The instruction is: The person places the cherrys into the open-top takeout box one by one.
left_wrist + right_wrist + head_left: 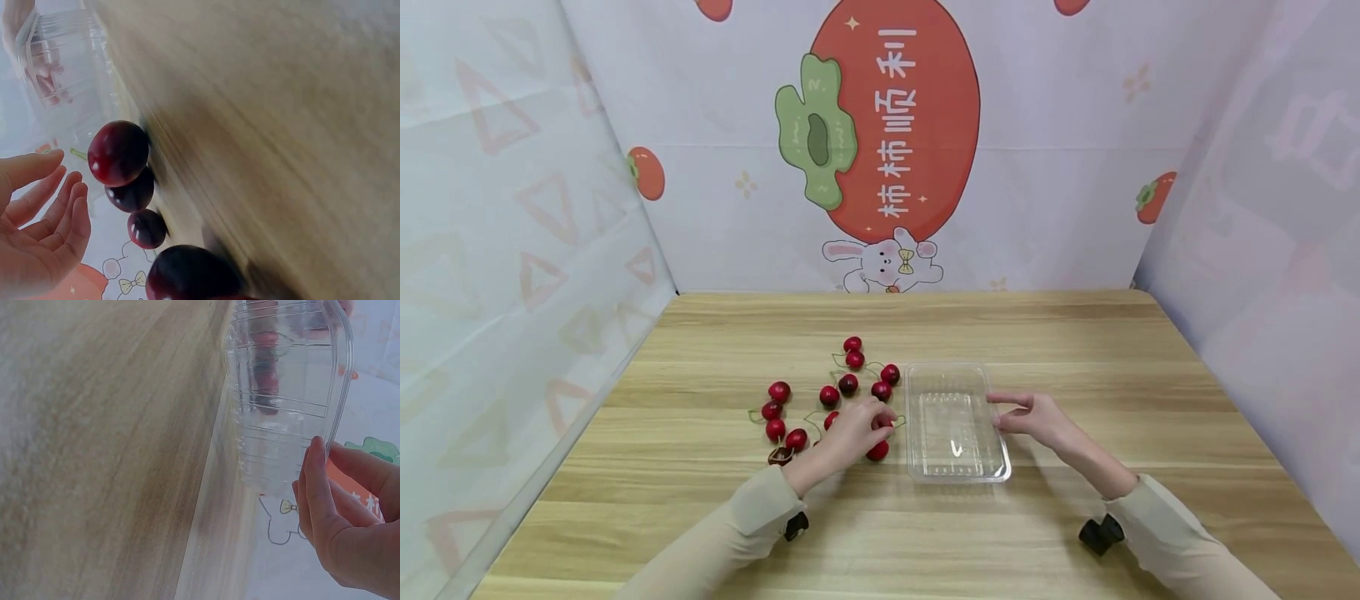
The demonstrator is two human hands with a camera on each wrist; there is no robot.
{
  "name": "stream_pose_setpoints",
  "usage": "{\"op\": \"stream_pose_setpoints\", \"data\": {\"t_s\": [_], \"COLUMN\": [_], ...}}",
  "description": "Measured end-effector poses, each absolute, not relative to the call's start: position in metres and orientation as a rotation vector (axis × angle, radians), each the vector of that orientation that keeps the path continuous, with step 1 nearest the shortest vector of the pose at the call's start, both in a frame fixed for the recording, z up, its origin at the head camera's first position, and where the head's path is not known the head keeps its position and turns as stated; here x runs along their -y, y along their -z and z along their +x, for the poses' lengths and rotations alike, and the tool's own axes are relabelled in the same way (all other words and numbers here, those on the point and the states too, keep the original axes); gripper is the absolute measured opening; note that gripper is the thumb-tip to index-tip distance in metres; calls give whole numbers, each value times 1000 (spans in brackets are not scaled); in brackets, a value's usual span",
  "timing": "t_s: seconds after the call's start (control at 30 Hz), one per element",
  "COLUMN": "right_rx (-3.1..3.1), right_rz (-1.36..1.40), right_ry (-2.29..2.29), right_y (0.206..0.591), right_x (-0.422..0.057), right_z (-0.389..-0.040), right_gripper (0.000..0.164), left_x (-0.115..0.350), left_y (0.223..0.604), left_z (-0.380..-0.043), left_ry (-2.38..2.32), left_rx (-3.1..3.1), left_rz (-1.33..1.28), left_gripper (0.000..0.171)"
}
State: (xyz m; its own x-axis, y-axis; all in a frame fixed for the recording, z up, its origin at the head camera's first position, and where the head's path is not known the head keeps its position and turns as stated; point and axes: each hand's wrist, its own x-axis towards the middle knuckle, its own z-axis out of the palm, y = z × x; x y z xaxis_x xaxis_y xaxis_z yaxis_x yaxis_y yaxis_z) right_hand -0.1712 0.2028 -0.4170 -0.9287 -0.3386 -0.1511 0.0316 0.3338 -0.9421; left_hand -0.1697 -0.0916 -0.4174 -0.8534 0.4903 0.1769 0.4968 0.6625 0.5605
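Note:
My left hand hovers over the dark red cherries, thumb and fingers loosely bent with a gap between them. In the left wrist view a cherry lies just beyond the fingertips, its green stem pointing at the thumb. Another cherry lies just below that hand in the head view. My right hand holds the right rim of a clear plastic container between thumb and fingers. Up close, its fingertips are at the rim. No fruit shows inside the container.
More cherries with stems lie in a loose group left of the container, such as one cherry at the left and a pair farther back. The wooden table ends at a printed cloth backdrop, with cloth at both sides.

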Motion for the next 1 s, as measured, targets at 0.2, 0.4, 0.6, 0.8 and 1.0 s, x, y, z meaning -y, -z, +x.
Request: {"op": "stream_pose_setpoints", "data": {"t_s": [0.2,0.4,0.6,0.8,1.0], "right_rx": [-2288,-2288,-2268,-2263,-2265], "right_rz": [-268,-269,-285,-275,-253], "right_ry": [1623,1623,1637,1641,1626], "right_y": [417,417,416,416,417], "right_x": [-203,-203,-204,-204,-204], "right_z": [-171,-171,-171,-171,-172], "right_gripper": [50,49,49,49,50], "left_x": [86,83,82,80,78], "left_y": [420,424,427,428,429], "left_z": [-170,-170,-172,-174,-176], "left_ry": [949,967,973,957,957], "left_rx": [2857,2879,2888,2908,2924], "left_rz": [-802,-752,-717,-688,-693], "left_gripper": [11,9,8,7,7]}}
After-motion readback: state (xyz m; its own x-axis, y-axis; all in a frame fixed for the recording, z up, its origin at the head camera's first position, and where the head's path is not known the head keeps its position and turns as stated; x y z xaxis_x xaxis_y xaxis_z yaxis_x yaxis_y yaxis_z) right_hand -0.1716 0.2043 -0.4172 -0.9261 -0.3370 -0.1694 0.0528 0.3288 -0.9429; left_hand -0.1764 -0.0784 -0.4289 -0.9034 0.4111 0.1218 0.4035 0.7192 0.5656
